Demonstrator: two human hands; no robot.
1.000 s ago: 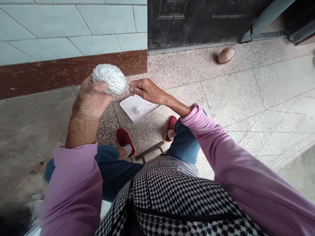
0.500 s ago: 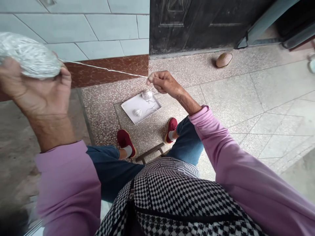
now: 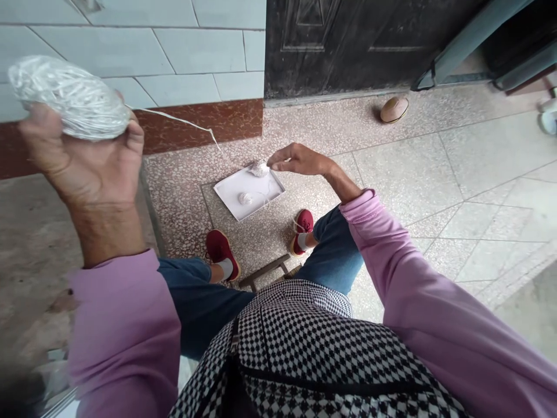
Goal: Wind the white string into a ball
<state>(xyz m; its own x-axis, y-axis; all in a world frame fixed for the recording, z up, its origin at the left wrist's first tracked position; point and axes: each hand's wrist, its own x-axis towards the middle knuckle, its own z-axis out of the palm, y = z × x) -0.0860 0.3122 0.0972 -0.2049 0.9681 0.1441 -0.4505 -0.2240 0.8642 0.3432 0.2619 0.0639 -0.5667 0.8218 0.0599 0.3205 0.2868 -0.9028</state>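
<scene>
My left hand [image 3: 102, 165] is raised at the left, its fingers wrapped round a large oval ball of white yarn [image 3: 72, 98]. A slack strand of yarn [image 3: 183, 120] runs from the ball to the right and bends down at its end. My right hand [image 3: 302, 159] is open near the middle, fingers stretched out to the left and thumb apart. Its fingertips look close to a small ball of white yarn [image 3: 259, 169] in the white tray [image 3: 230, 188]; whether they touch it I cannot tell. A smaller ball of yarn [image 3: 245, 198] lies in the tray.
Below me are my red shoes [image 3: 221, 253] and the bar of a low stool [image 3: 265, 273] between my legs. A tiled wall [image 3: 209, 49] and a dark door [image 3: 348, 52] stand ahead. A rounded pinkish object [image 3: 394, 110] lies on the speckled floor [image 3: 391, 168].
My right hand has let go of the strand, opened and moved slightly down. The strand, taut before, now hangs slack. My left hand and the large ball have shifted a little right.
</scene>
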